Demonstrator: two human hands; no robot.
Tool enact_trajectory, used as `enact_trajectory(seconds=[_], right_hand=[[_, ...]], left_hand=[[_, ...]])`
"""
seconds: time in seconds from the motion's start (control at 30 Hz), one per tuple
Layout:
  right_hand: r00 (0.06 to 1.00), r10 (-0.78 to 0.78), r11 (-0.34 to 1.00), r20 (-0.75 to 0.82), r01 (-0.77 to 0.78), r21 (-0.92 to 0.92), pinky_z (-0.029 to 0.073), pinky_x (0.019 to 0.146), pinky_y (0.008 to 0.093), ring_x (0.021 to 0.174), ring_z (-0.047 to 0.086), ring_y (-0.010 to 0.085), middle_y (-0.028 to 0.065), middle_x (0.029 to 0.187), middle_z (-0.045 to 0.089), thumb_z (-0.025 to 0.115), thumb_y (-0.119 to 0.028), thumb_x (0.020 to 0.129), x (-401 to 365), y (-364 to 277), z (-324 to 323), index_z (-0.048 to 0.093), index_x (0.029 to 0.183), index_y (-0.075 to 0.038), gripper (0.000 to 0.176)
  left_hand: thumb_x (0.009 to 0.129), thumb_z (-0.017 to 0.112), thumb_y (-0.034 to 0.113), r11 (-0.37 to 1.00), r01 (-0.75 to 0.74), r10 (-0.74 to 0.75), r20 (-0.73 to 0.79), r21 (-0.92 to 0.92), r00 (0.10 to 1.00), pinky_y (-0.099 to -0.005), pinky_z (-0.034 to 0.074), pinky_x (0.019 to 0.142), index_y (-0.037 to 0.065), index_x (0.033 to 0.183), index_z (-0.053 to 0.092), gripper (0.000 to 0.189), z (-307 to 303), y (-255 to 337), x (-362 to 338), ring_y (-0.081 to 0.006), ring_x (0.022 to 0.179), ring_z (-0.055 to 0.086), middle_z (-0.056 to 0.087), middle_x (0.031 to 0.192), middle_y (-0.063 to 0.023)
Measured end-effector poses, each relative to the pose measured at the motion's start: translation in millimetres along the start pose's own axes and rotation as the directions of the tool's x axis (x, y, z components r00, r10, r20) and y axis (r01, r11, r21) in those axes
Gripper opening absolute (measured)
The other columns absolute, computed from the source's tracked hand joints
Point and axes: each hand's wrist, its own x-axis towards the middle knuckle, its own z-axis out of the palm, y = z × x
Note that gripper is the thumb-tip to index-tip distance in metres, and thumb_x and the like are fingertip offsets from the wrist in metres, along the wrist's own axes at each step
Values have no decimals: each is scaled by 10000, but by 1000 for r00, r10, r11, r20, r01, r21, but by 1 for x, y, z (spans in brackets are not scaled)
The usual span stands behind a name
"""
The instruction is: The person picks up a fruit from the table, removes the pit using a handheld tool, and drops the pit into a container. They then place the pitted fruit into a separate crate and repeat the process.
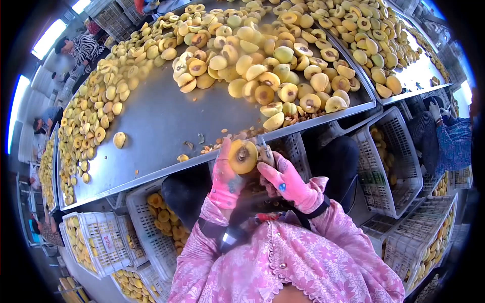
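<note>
Gloved left hand [225,177] holding a peach half [243,156], cut face turned up toward the camera, just below the near edge of the bench [166,121] and above the lap. The grip is closed round the skin side: the thumb lies along the left rim, and the fingers are hidden behind the fruit. The right hand [285,179], also gloved, is clenched on a small metal tool [262,145] whose tip shows just beside the right rim of the half; whether it touches the flesh cannot be told. By its look the half is light, with firm but easily bruised flesh and a wet cut face that is likely slippery against a glove. It is best taken by cupping the rounded skin side, with the thumb on the rim and the dark pit hollow left clear. Both forearms rise from flowered sleeves and converge, with the palms turned inward and the hands close together. A heap of halves [273,65] lies on the bench beyond, with scraps near its edge. Crates [151,232] holding fruit stand beneath the bench.
</note>
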Motion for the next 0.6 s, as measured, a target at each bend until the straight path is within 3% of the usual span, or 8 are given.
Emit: enact_trajectory(seconds=[0.03, 0.1, 0.2, 0.3, 0.5, 0.6], right_hand=[[998, -69, 984, 10, 70, -161, 380, 404, 203, 460, 457, 53, 0, 709, 523, 558, -265, 909, -2, 1, -4, 451, 1115, -58, 311], [997, -74, 910, -27, 57, -411, 436, 552, 300, 593, 536, 155, 64, 706, 555, 590, -207, 878, -7, -3, -9, 491, 1045, -19, 270], [983, -173, 708, 70, 173, -685, 455, 586, 380, 655, 586, 349, 178, 733, 581, 586, -201, 865, -9, 1, -11, 479, 986, -4, 254], [958, -260, 629, 122, 264, -731, 457, 607, 420, 751, 554, 451, 237, 767, 577, 582, -199, 859, -11, 0, -5, 471, 942, -5, 238], [941, -308, 565, 138, 298, -770, 450, 566, 443, 713, 575, 435, 230, 743, 588, 582, -197, 859, -8, 7, -3, 466, 919, -2, 234], [946, -296, 520, 132, 275, -809, 447, 597, 407, 750, 575, 432, 221, 763, 579, 570, -122, 865, -4, 17, -4, 436, 960, -2, 204]], left_hand=[[923, 489, 411, 999, -31, 32, -15, 43, 999, -351, 484, 867, 9, 1158, 530, 467, 1, 3, -4, -234, 973, 586, 587, 1083, -117], [926, 487, 405, 988, -83, 89, -41, 128, 995, -348, 489, 859, 4, 1142, 538, 458, 0, 5, -9, -234, 962, 593, 599, 1069, -125], [934, 484, 384, 950, -149, 155, -1, 273, 988, -344, 497, 844, -7, 1141, 532, 445, -5, 5, -12, -232, 933, 605, 610, 1049, -145], [936, 505, 334, 945, -140, 150, -10, 295, 989, -306, 492, 830, -40, 1132, 537, 424, -3, 4, -18, -212, 900, 614, 624, 1010, -152], [940, 503, 316, 954, -116, 123, -9, 277, 992, -298, 487, 830, -48, 1120, 545, 408, 0, 4, -24, -199, 906, 615, 625, 1019, -153], [937, 510, 322, 931, -155, 172, -23, 331, 985, -294, 487, 826, -49, 1112, 552, 412, 1, 3, -23, -197, 901, 618, 628, 1018, -152]])
